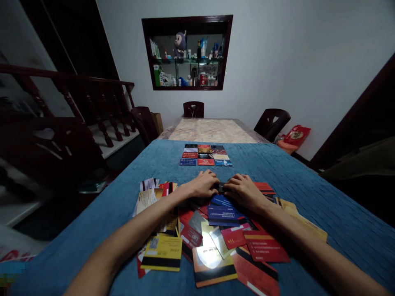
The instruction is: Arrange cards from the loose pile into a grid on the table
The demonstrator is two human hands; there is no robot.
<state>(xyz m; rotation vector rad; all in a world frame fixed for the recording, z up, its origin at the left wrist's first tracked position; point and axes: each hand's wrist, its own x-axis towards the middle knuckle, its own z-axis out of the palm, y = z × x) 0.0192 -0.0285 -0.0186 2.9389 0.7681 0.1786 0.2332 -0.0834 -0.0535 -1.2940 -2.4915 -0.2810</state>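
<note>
Both hands meet over the far side of a loose pile of plastic cards. My left hand (204,183) has its fingers curled at one end of a small dark card (221,188). At the other end, my right hand (243,188) closes its fingers on the same card, whose face is mostly hidden. Just below them lie blue cards (224,216), printed side up. Nearer to me are a yellow card (162,253), an orange-and-white card (214,269) catching glare, and red cards (266,246). Beyond my hands, several cards (205,155) lie in neat rows.
A blue cloth (123,242) covers the near part of the table, with a patterned tabletop (210,129) beyond. Dark chairs (273,123) stand around it. A stair railing (92,98) runs at the left, and a red bag (296,135) is at the right.
</note>
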